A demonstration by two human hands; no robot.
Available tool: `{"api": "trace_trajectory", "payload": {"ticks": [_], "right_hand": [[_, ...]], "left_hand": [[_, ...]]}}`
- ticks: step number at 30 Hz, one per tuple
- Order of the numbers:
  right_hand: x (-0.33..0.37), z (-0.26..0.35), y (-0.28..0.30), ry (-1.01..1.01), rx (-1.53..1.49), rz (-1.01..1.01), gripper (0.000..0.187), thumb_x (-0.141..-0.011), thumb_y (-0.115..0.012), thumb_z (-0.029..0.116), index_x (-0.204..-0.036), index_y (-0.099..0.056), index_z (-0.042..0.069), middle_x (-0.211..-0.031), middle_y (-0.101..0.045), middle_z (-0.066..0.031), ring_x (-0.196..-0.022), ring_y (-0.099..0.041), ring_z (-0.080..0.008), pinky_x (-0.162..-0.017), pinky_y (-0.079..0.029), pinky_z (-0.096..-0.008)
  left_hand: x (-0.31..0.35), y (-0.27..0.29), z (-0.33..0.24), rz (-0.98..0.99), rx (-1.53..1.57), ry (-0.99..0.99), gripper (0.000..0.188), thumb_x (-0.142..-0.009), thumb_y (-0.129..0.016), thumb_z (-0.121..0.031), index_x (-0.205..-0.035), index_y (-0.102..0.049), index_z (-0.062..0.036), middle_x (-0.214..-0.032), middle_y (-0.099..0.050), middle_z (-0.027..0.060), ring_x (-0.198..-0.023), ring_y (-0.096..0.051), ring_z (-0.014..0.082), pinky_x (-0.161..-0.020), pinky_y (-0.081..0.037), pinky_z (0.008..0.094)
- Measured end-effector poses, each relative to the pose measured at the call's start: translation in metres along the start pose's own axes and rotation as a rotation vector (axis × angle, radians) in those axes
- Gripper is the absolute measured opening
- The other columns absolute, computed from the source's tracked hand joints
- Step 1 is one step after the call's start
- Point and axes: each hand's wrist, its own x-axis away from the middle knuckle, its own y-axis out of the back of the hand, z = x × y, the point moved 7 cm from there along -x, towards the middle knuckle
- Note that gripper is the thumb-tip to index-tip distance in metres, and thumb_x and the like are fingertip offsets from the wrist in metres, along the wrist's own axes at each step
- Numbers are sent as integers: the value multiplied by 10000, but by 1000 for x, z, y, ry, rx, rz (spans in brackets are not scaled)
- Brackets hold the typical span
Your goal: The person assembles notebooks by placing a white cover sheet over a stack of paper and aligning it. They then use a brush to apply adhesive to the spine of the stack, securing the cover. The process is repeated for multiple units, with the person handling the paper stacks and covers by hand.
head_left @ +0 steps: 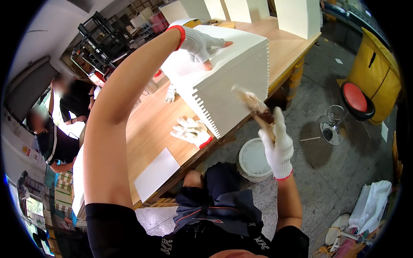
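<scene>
A tall stack of white sheets with notched edges stands at the edge of the wooden table. My left hand, in a white knit glove with bare fingertips, rests on its top with the fingers spread. My right hand, gloved too, is closed round the handle of a brush. The brush's pale bristles are smeared by motion and lie in front of the stack's near side; whether they touch it I cannot tell.
On the wooden table lie a spare glove and a white sheet. A white lidded bucket stands on the floor below. More white stacks stand at the back. A red stool is at right; two people are at left.
</scene>
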Motion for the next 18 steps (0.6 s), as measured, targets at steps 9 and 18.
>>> {"api": "trace_trajectory", "payload": {"ticks": [9, 18], "right_hand": [[38, -31, -90, -76, 265, 165, 527, -975, -577, 280, -1483, -440, 248, -742, -573, -79, -590, -597, -278, -519, -499, -406], [-108, -18, -25, 650, 529, 449, 678, -821, -539, 34, -1342, -563, 467, -721, -497, -33, -617, -563, -261, -554, -456, -386]], "left_hand": [[7, 6, -9, 3, -61, -26, 1175, -704, -852, -203, -1610, -111, -308, -938, -582, 78, -786, -621, 233, -740, -541, 343], [13, 1, -9, 79, 178, 0, 1310, -555, -940, -183, -1607, -165, -277, -1150, -587, 123, -1021, -569, 227, -876, -496, 328]]}}
